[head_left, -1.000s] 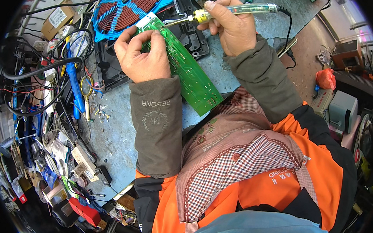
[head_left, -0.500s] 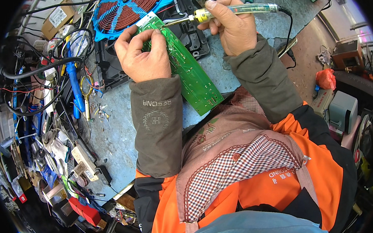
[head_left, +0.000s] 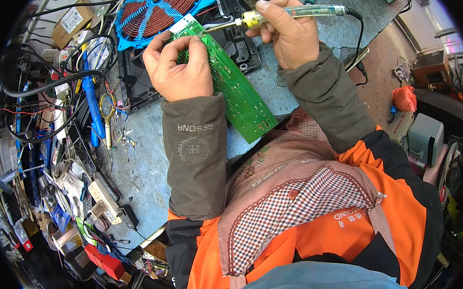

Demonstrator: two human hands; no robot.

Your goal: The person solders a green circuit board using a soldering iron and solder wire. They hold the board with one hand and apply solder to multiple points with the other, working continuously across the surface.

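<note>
Circuit board (head_left: 239,107), long and green, slanted over a blue-gray workbench (head_left: 146,176) between a person's hands, its upper end just beside a blue-framed, copper-brown coil (head_left: 163,11) and its lower end near a checked apron (head_left: 290,224). The left hand (head_left: 182,74) lay over the board's upper left side, fingers curled narrowly; whether they clasped its edge or pinched something slim could not be told. The right hand (head_left: 292,38) held a soldering iron (head_left: 318,11) with a clear handle and yellow collar, its metal tip at the board's upper right edge; contact there was too small to confirm. A black cord (head_left: 359,51) trailed from the handle. Beside the coil sat a black plastic housing (head_left: 243,51), while tangled cables (head_left: 53,85), a long blue tool (head_left: 90,100) and a cardboard box (head_left: 72,21) crowded the left.
</note>
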